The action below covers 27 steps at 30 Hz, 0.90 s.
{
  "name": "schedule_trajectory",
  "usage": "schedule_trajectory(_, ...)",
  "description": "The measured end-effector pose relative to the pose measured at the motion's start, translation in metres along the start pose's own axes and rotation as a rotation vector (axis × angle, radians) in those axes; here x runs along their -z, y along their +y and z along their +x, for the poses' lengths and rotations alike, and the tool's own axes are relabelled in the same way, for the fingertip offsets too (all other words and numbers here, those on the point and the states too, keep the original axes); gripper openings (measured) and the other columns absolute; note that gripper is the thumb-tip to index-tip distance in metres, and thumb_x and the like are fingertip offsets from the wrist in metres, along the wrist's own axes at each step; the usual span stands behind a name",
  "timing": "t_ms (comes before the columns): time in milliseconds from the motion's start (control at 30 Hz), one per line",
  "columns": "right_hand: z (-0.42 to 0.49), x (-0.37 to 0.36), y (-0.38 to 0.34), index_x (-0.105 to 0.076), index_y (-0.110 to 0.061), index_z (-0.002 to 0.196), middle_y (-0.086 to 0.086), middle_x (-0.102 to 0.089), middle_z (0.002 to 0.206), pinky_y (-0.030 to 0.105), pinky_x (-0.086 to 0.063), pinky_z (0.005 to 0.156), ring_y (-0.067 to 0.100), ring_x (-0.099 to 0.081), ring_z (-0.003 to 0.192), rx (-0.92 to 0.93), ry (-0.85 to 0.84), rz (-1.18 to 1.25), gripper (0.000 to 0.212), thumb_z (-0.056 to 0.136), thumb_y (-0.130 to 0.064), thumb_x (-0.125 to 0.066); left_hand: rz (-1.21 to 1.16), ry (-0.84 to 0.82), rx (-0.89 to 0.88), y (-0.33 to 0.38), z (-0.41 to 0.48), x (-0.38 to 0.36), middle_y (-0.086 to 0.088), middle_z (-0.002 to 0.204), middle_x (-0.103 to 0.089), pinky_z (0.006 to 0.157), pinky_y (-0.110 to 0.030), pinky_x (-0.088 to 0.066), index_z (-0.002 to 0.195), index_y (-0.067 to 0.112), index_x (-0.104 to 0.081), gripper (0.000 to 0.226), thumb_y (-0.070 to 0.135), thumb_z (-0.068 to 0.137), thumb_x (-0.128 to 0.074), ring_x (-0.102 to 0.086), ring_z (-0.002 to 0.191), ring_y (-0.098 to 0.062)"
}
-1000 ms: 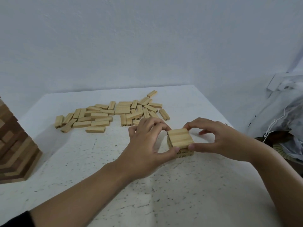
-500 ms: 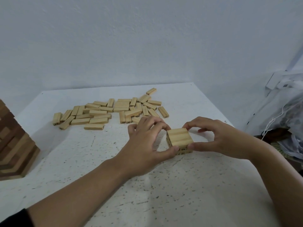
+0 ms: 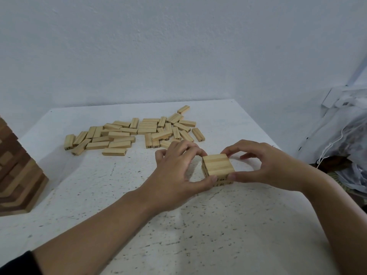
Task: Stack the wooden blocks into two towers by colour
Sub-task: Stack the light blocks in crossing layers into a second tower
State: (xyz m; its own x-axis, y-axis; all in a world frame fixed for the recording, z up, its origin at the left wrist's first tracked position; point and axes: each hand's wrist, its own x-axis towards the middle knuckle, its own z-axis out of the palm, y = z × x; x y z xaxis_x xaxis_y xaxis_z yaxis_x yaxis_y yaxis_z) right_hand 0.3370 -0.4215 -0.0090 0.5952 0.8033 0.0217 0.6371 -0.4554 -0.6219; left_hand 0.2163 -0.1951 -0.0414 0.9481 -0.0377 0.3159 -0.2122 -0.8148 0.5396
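White speckled desk (image 3: 218, 225): brown wooden tower (image 3: 17, 175) looks done; my left hand (image 3: 178, 171) and right hand (image 3: 264, 165) pinch the low pale wooden stack (image 3: 217, 164); loose pale wooden blocks (image 3: 135, 133) wait.

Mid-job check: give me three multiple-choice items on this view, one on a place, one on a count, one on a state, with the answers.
1. Where does the brown tower stand on the table?
A. at its left edge
B. at its far right corner
C. in its middle

2. How many blocks lie side by side in the top layer of the small stack?
A. one
B. three
C. five

3. What are the left hand and the right hand doing?
A. both hold the small stack by its sides
B. both rest flat on the table
C. only the left hand touches the stack

Answers:
1 A: the tower sits at the table's left side, cut off by the picture's border.
2 B: two seams split the top into three.
3 A: thumbs and fingers of both hands curl round the stack.
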Motion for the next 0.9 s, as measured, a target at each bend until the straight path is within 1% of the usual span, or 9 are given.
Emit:
schedule_trajectory(100, 0.0002, -0.0001, 0.0004, -0.062, -0.046, 0.119, -0.031, -0.059, 0.121, 0.017, -0.044, 0.1, -0.005, -0.052, 0.121, 0.002, 0.0, 0.003, 0.049, 0.073, -0.058, -0.073, -0.016, -0.004, 0.006, 0.0004, -0.0004, 0.0009, 0.031, 0.123, -0.037, 0.105, -0.028, -0.015, 0.122, 0.04, -0.053, 0.047, 0.068, 0.085, -0.059, -0.022, 0.13, 0.01)
schedule_trajectory(267, -0.0005, -0.0002, 0.001, -0.061, -0.046, 0.12, -0.03, -0.059, 0.12, 0.017, -0.044, 0.1, -0.005, -0.053, 0.121, -0.002, 0.0, 0.017, 0.05, 0.073, -0.058, -0.073, -0.032, -0.01, 0.008, 0.0001, -0.0004, 0.0015, 0.032, 0.122, -0.037, 0.105, -0.025, -0.014, 0.122, 0.04, -0.054, 0.049, 0.069, 0.083, -0.057, -0.023, 0.131, 0.009)
schedule_trajectory(367, -0.0003, -0.0002, 0.0011, -0.061, -0.046, 0.122, -0.03, -0.059, 0.121, 0.015, -0.044, 0.1, -0.005, -0.053, 0.121, -0.003, -0.001, 0.022, 0.052, 0.073, -0.058, -0.074, -0.018, -0.01, 0.005, -0.0001, -0.0007, 0.0015, 0.032, 0.122, -0.037, 0.103, -0.022, -0.014, 0.121, 0.04, -0.054, 0.049, 0.07, 0.083, -0.056, -0.024, 0.132, 0.007)
schedule_trajectory(533, -0.0011, 0.0002, 0.0023, -0.059, -0.047, 0.124, -0.032, -0.058, 0.12, 0.01, -0.043, 0.098, -0.007, -0.052, 0.121, -0.005, -0.004, 0.027, 0.055, 0.073, -0.057, -0.075, -0.031, -0.013, 0.016, -0.0002, -0.0008, 0.0017, 0.032, 0.124, -0.038, 0.102, -0.017, -0.011, 0.123, 0.042, -0.053, 0.05, 0.071, 0.082, -0.057, -0.024, 0.132, 0.009)
schedule_trajectory(700, -0.0015, 0.0003, 0.001, -0.059, -0.045, 0.124, -0.033, -0.057, 0.119, 0.008, -0.041, 0.098, -0.007, -0.053, 0.119, -0.004, -0.009, 0.025, 0.055, 0.073, -0.057, -0.075, -0.029, -0.02, 0.018, -0.0005, -0.0012, 0.0018, 0.032, 0.124, -0.038, 0.103, -0.019, -0.011, 0.124, 0.042, -0.053, 0.051, 0.071, 0.082, -0.057, -0.024, 0.131, 0.01)
schedule_trajectory(900, -0.0016, 0.0003, 0.0002, -0.059, -0.046, 0.123, -0.034, -0.057, 0.119, 0.011, -0.043, 0.1, -0.007, -0.053, 0.119, -0.012, -0.012, 0.008, 0.053, 0.074, -0.058, -0.074, -0.026, -0.033, 0.017, -0.0009, -0.0008, 0.0017, 0.029, 0.124, -0.04, 0.105, -0.029, -0.016, 0.122, 0.041, -0.054, 0.049, 0.071, 0.084, -0.057, -0.027, 0.134, 0.004)
